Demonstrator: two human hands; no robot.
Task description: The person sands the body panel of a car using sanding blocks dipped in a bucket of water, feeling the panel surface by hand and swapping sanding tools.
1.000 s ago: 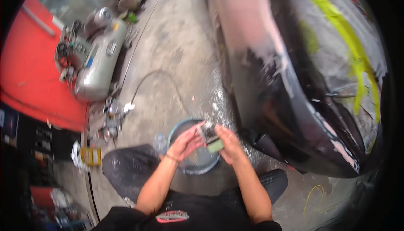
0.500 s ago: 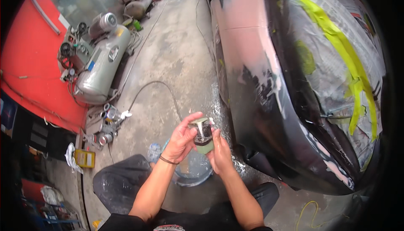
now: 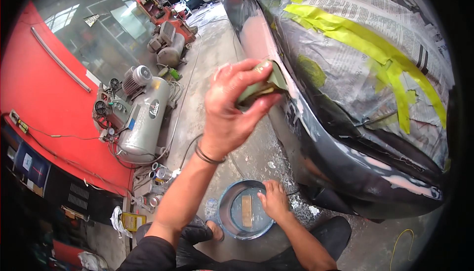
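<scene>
My left hand [image 3: 232, 103] is raised near the car bumper [image 3: 316, 145], fingers and thumb closed around a bent piece of green-backed sandpaper [image 3: 277, 77]. Part of the sheet is hidden by the fingers. Lower down, my right hand [image 3: 275, 202] hovers at the right rim of a round blue-grey basin [image 3: 221, 199], thumb apart from the fingers, with nothing visible in it. A tan rectangular block [image 3: 247, 210] lies inside the basin. The bumper is dark with pink and whitish filler patches.
Newspaper [image 3: 345, 63] and yellow-green tape [image 3: 365, 39] cover the car at right. A silver air compressor [image 3: 148, 120] stands by the red wall [image 3: 44, 98] at left. Cans [image 3: 160, 172] and a yellow container [image 3: 133, 221] sit near it. A hose crosses the concrete floor.
Both hands held the sandpaper over the basin before. The left has lifted it up toward the bumper; the right has let go and dropped to the basin's rim. The view has shifted.
</scene>
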